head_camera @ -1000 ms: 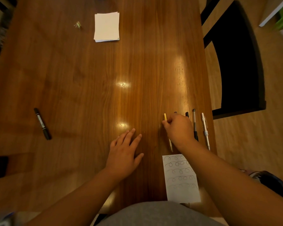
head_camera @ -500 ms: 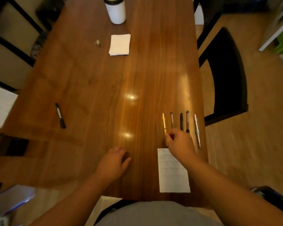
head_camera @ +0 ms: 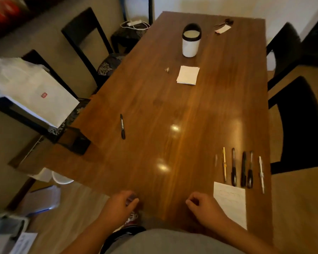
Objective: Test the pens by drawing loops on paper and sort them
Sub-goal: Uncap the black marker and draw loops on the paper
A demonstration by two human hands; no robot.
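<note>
Several pens lie side by side near the table's right edge: a yellow pen (head_camera: 224, 164), a dark pen (head_camera: 233, 167), a black pen (head_camera: 243, 168), another dark pen (head_camera: 250, 171) and a white pen (head_camera: 261, 173). Just below them lies the test paper (head_camera: 231, 200) with faint loops. A black marker (head_camera: 122, 126) lies alone at the left of the table. My right hand (head_camera: 204, 208) rests near the table's front edge, left of the paper, fingers loosely curled, holding nothing. My left hand (head_camera: 117, 206) hovers at the front edge, fingers curled, empty.
A white cup with a black rim (head_camera: 190, 42) stands far back on the wooden table (head_camera: 173, 99), with a stack of white paper (head_camera: 188, 75) in front of it. Black chairs (head_camera: 299, 123) flank both sides. A white bag (head_camera: 33, 90) sits on a left chair.
My right hand let go of the yellow pen and pulled back to the front edge. My left hand drew back too and curled. The view rose and widened.
</note>
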